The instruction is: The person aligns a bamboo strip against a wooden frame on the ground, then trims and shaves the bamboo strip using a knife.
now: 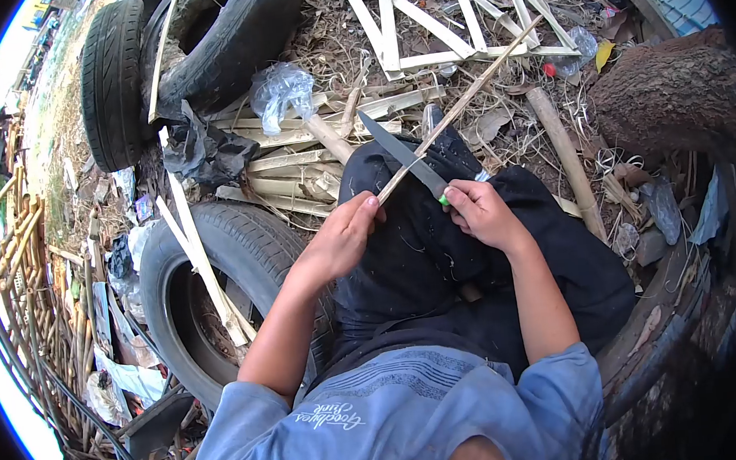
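Observation:
My left hand [347, 236] is closed around the lower end of a long, thin bamboo strip [470, 92], which slants up and away to the right. In my right hand [483, 214] is a knife [401, 151] with a green bit showing at its handle; the fingers cover most of the handle. The dark blade points up and left and crosses the strip just beyond my left hand, apparently against it. Both hands are above my dark trousers [396, 262].
A tyre [273, 237] lies at my left, with more tyres [115, 86] farther off. Split bamboo pieces [293, 160] are piled ahead, near a bamboo lattice [432, 59]. A thick trunk [673, 93] and a round pole [565, 158] are at right. A bamboo fence [25, 266] borders the left.

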Available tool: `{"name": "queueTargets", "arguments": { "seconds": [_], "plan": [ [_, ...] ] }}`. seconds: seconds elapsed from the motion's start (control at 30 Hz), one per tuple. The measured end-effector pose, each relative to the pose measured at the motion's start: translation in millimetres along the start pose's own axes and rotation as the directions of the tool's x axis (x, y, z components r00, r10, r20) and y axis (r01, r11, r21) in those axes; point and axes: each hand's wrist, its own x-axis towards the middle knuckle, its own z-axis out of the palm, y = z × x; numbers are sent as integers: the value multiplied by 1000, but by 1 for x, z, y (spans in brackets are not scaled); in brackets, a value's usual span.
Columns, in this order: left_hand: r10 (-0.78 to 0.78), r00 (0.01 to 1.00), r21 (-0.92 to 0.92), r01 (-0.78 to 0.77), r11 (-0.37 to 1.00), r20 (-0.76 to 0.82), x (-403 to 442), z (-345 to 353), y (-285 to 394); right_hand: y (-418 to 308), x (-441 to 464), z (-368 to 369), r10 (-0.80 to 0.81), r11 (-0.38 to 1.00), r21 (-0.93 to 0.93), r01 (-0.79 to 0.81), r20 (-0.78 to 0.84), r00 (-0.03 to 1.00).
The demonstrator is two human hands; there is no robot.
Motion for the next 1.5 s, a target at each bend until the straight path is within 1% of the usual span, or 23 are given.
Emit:
{"name": "queueTargets", "arguments": {
  "seconds": [0.03, 0.07, 0.1, 0.17, 0.23, 0.33, 0.37, 0.43, 0.57, 0.67, 0.7, 0.77, 0.83, 0.9, 0.93, 1.0, 1.1, 1.13, 1.2, 1.33, 1.4, 1.43, 1.5],
  "plan": [
    [-92, 991, -147, 107, 983, 100, -2, -3, 3, -3, -2, -1, 80, 991, 103, -85, 50, 996],
    [-167, 963, -280, 222, 934, 210, -3, -5, 4, -5, -4, -1, 78, 991, 105, -82, 50, 996],
    [-168, 964, -278, 223, 935, 208, -2, -8, 5, -7, -6, -1, 98, 986, 127, -106, 67, 993],
    [-238, 877, -368, 402, 838, 417, 4, -15, 7, -3, -6, 1, 115, 980, 150, -127, 91, 989],
    [-237, 876, -370, 404, 836, 420, 10, -14, 0, 7, -2, 6, -87, 991, -108, 82, -37, 996],
    [-32, 854, -537, 355, 765, 519, 21, -15, -18, 10, -6, 6, -26, 998, -62, 24, -23, 999],
    [-31, 853, -536, 355, 766, 520, 23, -13, -23, 6, -9, 3, -27, 998, -61, 26, -24, 999],
    [67, 835, -644, 367, 671, 545, 25, -8, -27, -5, -15, -1, 189, 967, 149, -208, 134, 973],
    [126, 839, -744, 387, 545, 529, 29, -3, -33, -7, -19, 19, 148, 978, 142, -154, 54, 988],
    [104, 846, -727, 379, 572, 523, 29, -2, -29, 8, -20, 27, 30, 987, 158, -6, -149, 988],
    [84, 848, -717, 386, 580, 524, 29, -3, -29, 11, -20, 29, 28, 988, 154, -6, -144, 989],
    [113, 833, -734, 402, 547, 541, 32, -5, -37, 15, -20, 32, -34, 998, 44, 48, -265, 964],
    [147, 812, -744, 425, 516, 565, 33, -5, -38, 13, -21, 39, -234, 926, -357, 120, -295, 927],
    [149, 811, -741, 422, 522, 566, 32, -7, -35, 10, -21, 38, -97, 980, -194, 46, -259, 961],
    [152, 812, -743, 417, 523, 563, 33, -7, -36, 9, -21, 38, -100, 979, -198, 49, -257, 961],
    [165, 808, -737, 405, 541, 566, 34, -4, -41, 10, -19, 36, -62, 997, -59, 48, -265, 962],
    [168, 806, -739, 410, 534, 568, 32, -7, -47, 8, -18, 29, -37, 989, -146, 17, -138, 990],
    [185, 799, -740, 406, 535, 572, 33, -7, -49, 5, -18, 27, -39, 988, -151, 17, -138, 990],
    [191, 800, -740, 398, 541, 569, 34, -6, -49, -3, -20, 24, 145, 988, 57, -143, -40, 989],
    [193, 798, -743, 404, 533, 571, 34, -6, -46, -3, -16, 20, 201, 975, 92, -203, 23, 979],
    [183, 802, -743, 405, 534, 569, 35, -7, -46, 0, -16, 24, 152, 974, 183, -135, -84, 985],
    [174, 803, -738, 407, 537, 570, 35, -6, -46, 2, -16, 29, 156, 973, 182, -139, -86, 984],
    [171, 809, -736, 396, 549, 563, 35, -6, -44, 6, -17, 41, 22, 997, 72, -4, -255, 967]
  ]
}}
